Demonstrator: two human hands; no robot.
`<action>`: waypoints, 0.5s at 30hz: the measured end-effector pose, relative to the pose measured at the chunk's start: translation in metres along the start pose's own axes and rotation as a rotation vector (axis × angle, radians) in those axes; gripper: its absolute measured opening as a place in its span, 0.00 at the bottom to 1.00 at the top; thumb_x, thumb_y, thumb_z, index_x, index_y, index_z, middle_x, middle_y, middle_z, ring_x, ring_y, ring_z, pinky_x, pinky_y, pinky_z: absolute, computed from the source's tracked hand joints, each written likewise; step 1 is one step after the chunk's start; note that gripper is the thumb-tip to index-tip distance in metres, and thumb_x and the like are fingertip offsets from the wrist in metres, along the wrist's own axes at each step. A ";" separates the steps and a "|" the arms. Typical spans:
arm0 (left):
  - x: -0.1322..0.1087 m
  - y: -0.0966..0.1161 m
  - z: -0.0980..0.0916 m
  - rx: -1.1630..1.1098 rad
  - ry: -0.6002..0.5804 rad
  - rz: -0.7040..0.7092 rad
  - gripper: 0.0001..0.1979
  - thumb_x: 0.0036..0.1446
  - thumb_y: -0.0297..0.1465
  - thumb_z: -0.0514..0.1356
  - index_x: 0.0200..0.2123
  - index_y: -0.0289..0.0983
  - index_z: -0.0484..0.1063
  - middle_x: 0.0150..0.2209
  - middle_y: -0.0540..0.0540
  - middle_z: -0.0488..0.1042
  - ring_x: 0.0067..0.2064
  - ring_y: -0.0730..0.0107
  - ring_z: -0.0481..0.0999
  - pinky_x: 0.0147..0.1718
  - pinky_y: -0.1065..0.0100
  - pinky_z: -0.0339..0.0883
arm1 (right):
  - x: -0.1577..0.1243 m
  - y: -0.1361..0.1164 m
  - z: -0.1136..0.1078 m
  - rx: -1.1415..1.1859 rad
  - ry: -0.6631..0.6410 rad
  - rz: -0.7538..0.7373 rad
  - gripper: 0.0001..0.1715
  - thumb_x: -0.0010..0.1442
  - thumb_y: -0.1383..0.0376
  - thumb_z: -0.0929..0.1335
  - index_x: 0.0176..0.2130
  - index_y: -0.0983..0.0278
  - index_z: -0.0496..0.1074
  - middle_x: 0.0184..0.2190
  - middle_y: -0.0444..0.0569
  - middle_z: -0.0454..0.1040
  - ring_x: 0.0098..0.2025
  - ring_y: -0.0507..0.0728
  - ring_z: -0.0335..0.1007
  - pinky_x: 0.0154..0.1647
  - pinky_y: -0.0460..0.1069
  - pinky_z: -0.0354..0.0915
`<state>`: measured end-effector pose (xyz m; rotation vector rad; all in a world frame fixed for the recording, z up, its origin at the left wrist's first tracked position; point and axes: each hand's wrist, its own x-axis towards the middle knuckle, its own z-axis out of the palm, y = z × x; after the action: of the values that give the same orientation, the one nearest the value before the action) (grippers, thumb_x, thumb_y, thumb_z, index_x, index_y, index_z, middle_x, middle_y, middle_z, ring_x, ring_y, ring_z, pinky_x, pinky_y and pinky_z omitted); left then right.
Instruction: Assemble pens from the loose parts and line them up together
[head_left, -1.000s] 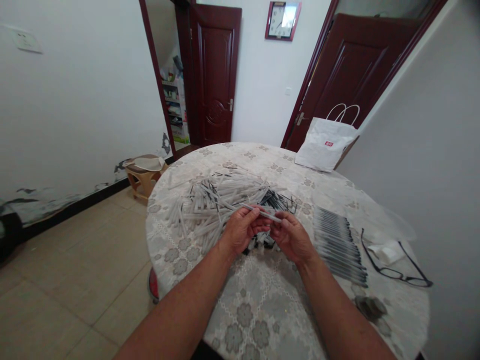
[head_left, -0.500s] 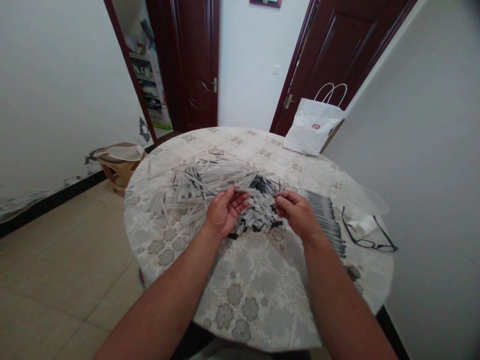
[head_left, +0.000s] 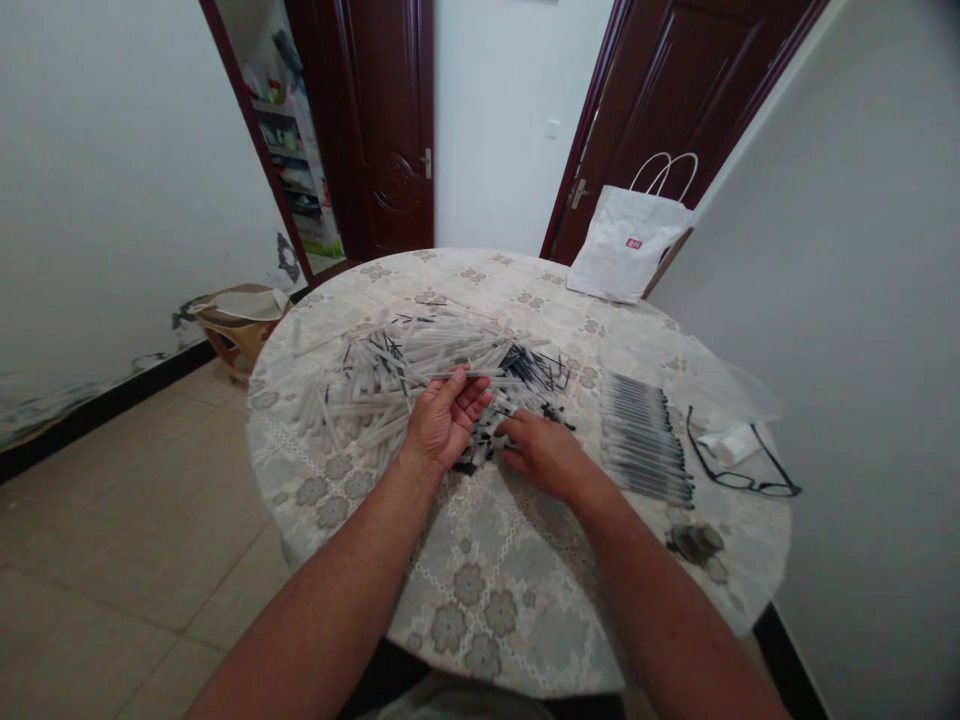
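Observation:
My left hand [head_left: 446,418] is over the pile, palm turned up, thumb and fingers pinching a thin translucent pen barrel [head_left: 480,375] that lies crosswise. To its right, my right hand [head_left: 541,448] reaches palm down into small whitish and black pen parts [head_left: 486,445]. Its fingers are bent together at the tips; what they hold is too small to make out. Many loose translucent barrels [head_left: 375,420] spread under and left of my left hand. Thin black sticks [head_left: 529,368] lie just beyond my right hand.
Right of the pile is a neat row of pens [head_left: 646,440]. Eyeglasses [head_left: 742,485] lie near the right edge, by a small white packet [head_left: 731,443]. A dark small object [head_left: 697,543] sits closer. A white paper bag [head_left: 630,245] stands at the back of the round table [head_left: 465,620].
My right hand has moved left and toward me, from beside the black sticks down to the small parts. My left hand stays nearly in place, still pinching the barrel.

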<state>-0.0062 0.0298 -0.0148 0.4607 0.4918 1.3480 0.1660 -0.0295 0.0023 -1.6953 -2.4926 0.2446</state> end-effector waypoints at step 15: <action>-0.002 0.002 0.001 0.006 -0.016 -0.002 0.10 0.56 0.30 0.70 0.39 0.35 0.75 0.36 0.46 0.82 0.36 0.69 0.83 0.37 0.69 0.77 | 0.001 -0.009 0.004 -0.023 -0.029 -0.055 0.14 0.66 0.64 0.66 0.51 0.59 0.74 0.46 0.51 0.73 0.45 0.57 0.72 0.44 0.48 0.62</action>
<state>-0.0072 0.0279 -0.0127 0.4756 0.4832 1.3405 0.1565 -0.0319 0.0004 -1.6409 -2.5683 0.2382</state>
